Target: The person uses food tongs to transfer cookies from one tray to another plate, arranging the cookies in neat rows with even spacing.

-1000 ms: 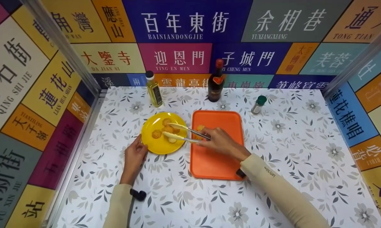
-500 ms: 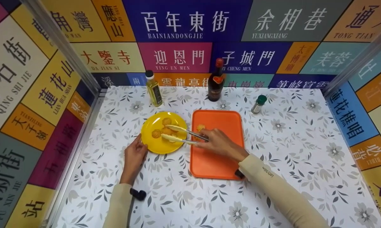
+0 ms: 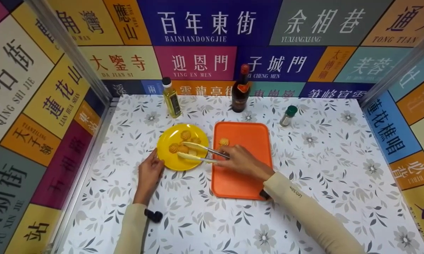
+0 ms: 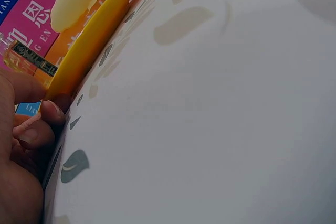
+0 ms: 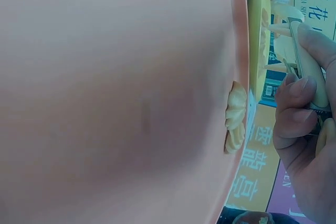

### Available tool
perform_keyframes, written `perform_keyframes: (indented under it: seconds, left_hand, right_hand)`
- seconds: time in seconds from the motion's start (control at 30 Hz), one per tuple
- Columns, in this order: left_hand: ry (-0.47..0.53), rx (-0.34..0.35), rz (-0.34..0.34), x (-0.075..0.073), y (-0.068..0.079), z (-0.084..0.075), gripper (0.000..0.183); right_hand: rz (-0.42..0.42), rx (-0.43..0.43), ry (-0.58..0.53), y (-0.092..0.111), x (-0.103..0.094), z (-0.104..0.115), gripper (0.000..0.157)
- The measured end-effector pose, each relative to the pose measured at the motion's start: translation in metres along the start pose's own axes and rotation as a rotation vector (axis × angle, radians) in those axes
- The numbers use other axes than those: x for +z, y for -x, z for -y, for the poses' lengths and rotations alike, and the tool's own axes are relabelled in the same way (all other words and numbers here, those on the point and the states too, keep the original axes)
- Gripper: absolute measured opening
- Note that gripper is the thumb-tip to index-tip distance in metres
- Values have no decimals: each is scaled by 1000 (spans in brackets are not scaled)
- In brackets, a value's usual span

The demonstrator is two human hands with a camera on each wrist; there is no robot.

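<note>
At the left edge of the yellow plate (image 3: 171,137), my left hand (image 3: 150,171) pinches the rim between thumb and fingers, as the left wrist view shows close up. Several swirled cookies (image 3: 185,134) lie on the plate. My right hand (image 3: 246,159) grips tongs (image 3: 198,145) with pale tips, reaching leftward across the orange tray (image 3: 238,188). The tong tips are spread apart over the cookies, overlapping some of them in the head view. Two piped cookies (image 5: 235,106) sit by the tray's edge in the right wrist view; in the head view the hand partly hides that area.
Behind the plate stands an oil bottle (image 3: 172,100) with a black cap. A dark bottle (image 3: 240,93) with a red top is behind the tray, and a green-capped jar (image 3: 288,116) to its right. Sign-covered panels (image 3: 194,63) enclose the floral tabletop (image 3: 321,165).
My right hand and the tongs have shifted slightly left and toward me over the plate, uncovering more of a cookie on the tray. My left hand stays at the rim.
</note>
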State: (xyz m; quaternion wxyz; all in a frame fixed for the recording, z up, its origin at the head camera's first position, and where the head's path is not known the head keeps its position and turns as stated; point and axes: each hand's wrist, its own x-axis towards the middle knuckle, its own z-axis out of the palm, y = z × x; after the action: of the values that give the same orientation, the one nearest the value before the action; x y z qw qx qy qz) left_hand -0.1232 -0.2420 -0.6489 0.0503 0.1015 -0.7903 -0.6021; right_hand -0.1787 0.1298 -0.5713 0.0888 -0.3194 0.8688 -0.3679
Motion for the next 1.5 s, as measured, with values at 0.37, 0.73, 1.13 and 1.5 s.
perform_keyframes:
  seconds: [0.37,0.73,1.13,1.5]
  left_hand:
    - [17,9,-5,0,0,0,67]
    - [20,-15,-3,0,-1,0,66]
    - [30,-20,10,0,0,-1,68]
    - [9,-38,6,0,1,-2,68]
  right_hand:
    - [5,-15,26,-3,5,0,37]
    - [7,-34,24,-3,9,0,34]
    - [11,-73,42,-6,13,1,32]
    - [36,-59,23,-6,16,0,29]
